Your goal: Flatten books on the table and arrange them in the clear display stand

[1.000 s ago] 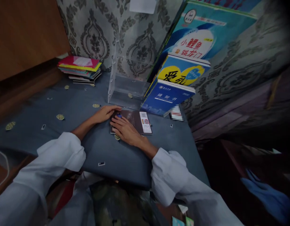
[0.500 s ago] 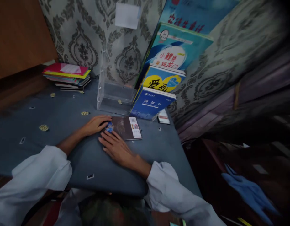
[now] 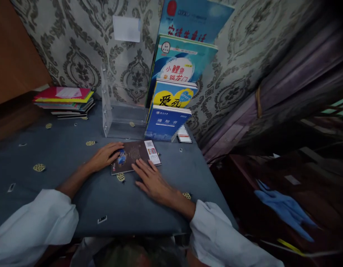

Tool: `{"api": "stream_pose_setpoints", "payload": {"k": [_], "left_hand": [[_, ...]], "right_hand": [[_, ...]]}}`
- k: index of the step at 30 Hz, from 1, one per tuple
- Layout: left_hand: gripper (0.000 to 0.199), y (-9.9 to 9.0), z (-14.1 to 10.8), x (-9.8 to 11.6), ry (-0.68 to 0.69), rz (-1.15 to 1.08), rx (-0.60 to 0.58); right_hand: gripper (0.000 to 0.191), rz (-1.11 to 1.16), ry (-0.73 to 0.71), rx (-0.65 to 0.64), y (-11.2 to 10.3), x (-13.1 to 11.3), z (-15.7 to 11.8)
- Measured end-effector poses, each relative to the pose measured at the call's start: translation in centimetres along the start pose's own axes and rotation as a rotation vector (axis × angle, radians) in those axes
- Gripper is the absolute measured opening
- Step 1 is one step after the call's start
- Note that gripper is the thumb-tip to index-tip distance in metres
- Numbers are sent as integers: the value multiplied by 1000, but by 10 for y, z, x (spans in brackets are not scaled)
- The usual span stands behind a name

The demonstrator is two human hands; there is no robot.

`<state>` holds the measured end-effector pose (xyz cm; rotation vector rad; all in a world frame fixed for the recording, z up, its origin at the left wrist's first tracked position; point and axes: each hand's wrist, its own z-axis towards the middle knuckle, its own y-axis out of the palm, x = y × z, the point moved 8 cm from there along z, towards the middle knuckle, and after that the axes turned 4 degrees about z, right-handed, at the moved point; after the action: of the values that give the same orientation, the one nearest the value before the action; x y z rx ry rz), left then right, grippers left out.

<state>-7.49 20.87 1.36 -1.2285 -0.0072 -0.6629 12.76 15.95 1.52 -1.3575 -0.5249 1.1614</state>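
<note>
A dark brown book [image 3: 132, 154] with a blue picture and a white label strip lies flat on the table. My left hand [image 3: 106, 156] rests at its upper left corner, fingers stretched over the edge. My right hand [image 3: 153, 181] lies at the lower right part of the book, fingers spread, their tips on the cover. Just behind the book stands a clear acrylic rack [image 3: 124, 129]. Its right side holds upright books in tiers, a blue one [image 3: 168, 124] in front, then a yellow and blue one [image 3: 174, 94], a teal one [image 3: 185, 59] and another blue one at the top.
A stack of thin books [image 3: 64, 100] lies at the back left of the cloth-covered table [image 3: 62, 155]. A small white item [image 3: 184, 135] is right of the rack. Patterned wallpaper, a tied curtain [image 3: 243, 115] and a blue cloth [image 3: 285, 207] are also in view.
My right hand has moved right across the book, away from my left hand, uncovering the blue picture and lower left corner. The view has also shifted.
</note>
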Motion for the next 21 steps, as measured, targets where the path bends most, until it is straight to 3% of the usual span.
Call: {"api": "stream_pose_setpoints", "payload": {"k": [6, 13, 17, 21], "left_hand": [[44, 2, 1, 0, -23, 18, -24], [50, 3, 3, -2, -75, 98, -55], [47, -2, 3, 17, -52, 253, -50], [44, -4, -11, 55, -102, 425, -73]], "right_hand": [[57, 57, 162, 103, -11, 50, -24], [51, 98, 171, 167, -11, 56, -25], [47, 108, 198, 193, -13, 61, -24], [42, 19, 286, 236, -24, 68, -26]]}}
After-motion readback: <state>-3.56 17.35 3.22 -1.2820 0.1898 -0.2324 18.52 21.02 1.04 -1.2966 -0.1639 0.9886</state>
